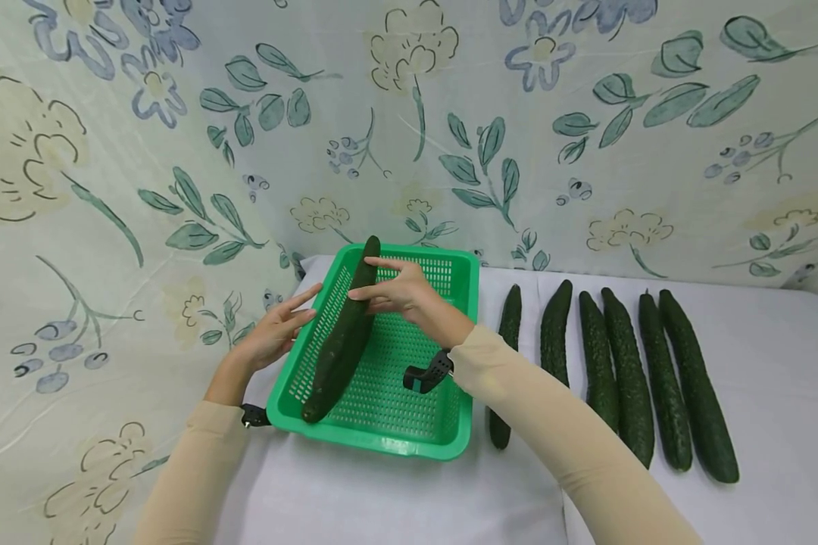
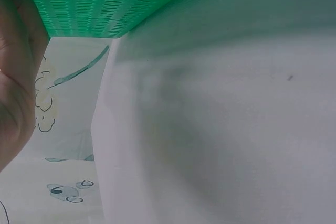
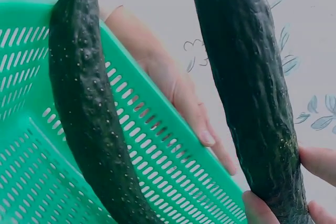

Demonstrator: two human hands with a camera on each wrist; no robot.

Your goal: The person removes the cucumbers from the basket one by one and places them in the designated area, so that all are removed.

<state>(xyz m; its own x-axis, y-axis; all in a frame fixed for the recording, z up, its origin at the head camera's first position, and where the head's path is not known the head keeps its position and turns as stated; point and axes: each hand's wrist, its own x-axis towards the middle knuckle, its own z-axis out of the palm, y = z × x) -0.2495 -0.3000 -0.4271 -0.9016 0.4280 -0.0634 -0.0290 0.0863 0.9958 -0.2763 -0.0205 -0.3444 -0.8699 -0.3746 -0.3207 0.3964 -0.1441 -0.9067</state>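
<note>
My right hand [image 1: 398,291] pinches a dark green cucumber [image 3: 247,77] near one end, over the left side of a green plastic basket [image 1: 473,318]. Beneath it a second cucumber [image 3: 89,87] leans along the basket's left wall; in the head view the two overlap. My left hand [image 1: 269,337] touches that wall from outside, its fingers extended along it near the rim. Right of the basket, a slim cucumber [image 1: 510,318] lies on the white cloth, beside several more cucumbers [image 1: 698,386] in a row.
A white cloth [image 1: 784,393] covers the table. Floral fabric [image 1: 409,113] hangs behind and to the left. The right forearm [image 1: 559,431] passes over part of the cucumber row. Each wrist wears a black strap [image 1: 429,372].
</note>
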